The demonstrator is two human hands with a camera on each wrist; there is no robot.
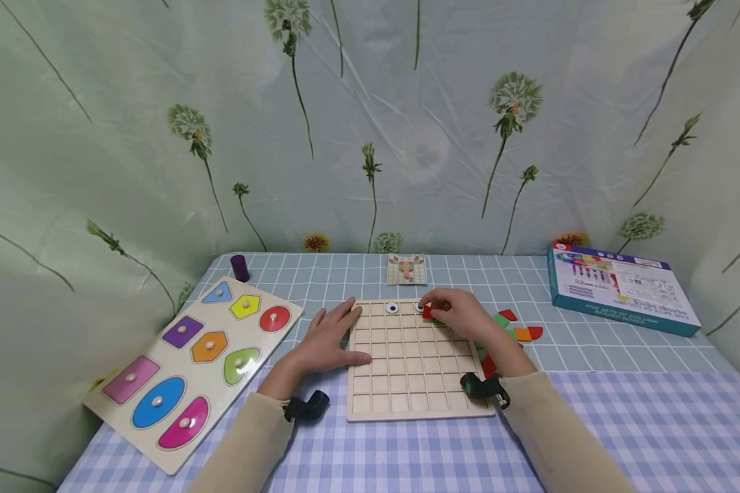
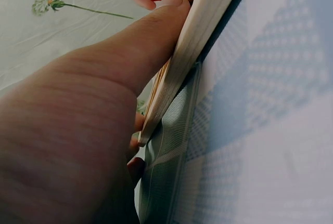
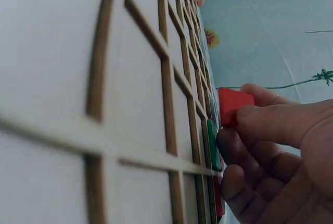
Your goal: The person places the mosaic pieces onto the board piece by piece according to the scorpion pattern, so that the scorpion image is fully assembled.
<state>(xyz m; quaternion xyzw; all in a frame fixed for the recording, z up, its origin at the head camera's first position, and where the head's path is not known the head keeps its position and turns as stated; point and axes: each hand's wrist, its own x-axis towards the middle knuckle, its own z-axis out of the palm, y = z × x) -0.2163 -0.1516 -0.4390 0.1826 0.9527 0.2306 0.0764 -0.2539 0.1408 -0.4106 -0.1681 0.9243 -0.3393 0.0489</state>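
Note:
A wooden grid board [image 1: 407, 383] lies in front of me. My left hand [image 1: 329, 342] rests at its left edge, fingers spread, thumb laid on the rim. Over the board's top right, my right hand [image 1: 459, 311] pinches a small red piece [image 3: 234, 105] between thumb and fingers, slightly above the grid. A round eye piece [image 1: 392, 308] sits in the top row; a second eye piece [image 1: 418, 307] is partly covered by the right hand. Below the red piece, a green piece [image 3: 214, 143] shows at the grid. Loose red, green and orange pieces [image 1: 522, 334] lie right of the board.
A pattern card [image 1: 407, 270] lies behind the board. To the left is a knobbed shape puzzle [image 1: 222, 370], with a dark purple cylinder [image 1: 240, 268] behind it. A flat teal-edged box [image 1: 623, 287] lies at the back right. Patterned cloth hangs behind the table.

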